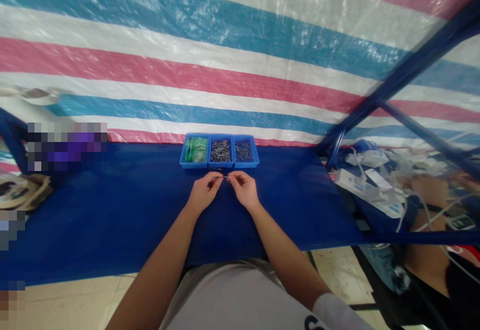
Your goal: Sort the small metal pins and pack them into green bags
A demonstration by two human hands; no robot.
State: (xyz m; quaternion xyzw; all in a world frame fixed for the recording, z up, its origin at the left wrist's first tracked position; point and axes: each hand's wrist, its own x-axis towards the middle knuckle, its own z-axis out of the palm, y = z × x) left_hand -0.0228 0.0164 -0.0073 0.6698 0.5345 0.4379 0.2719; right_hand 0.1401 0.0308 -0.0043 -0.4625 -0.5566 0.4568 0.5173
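Observation:
My left hand (pixel 204 189) is closed in a pinch on a small dark metal piece (pixel 225 177) just in front of the blue bins. From the other side, my right hand (pixel 243 187) pinches the same small piece, which spans the short gap between my fingertips. Its exact shape is too small to tell. Behind my hands, a blue bin (pixel 183 162) holds green-and-clear plastic packets (pixel 196 149). The middle bin holds many short metal parts (pixel 221 151), and the right bin holds thin metal pins or screws (pixel 244 152).
A blue table surface (pixel 142 205) lies under my hands, with a striped sheet (pixel 225 85) behind it. Blue frame bars (pixel 378 97) rise at the right, beside a white power strip (pixel 369 192) and cables. A roll (pixel 22 190) lies at the far left.

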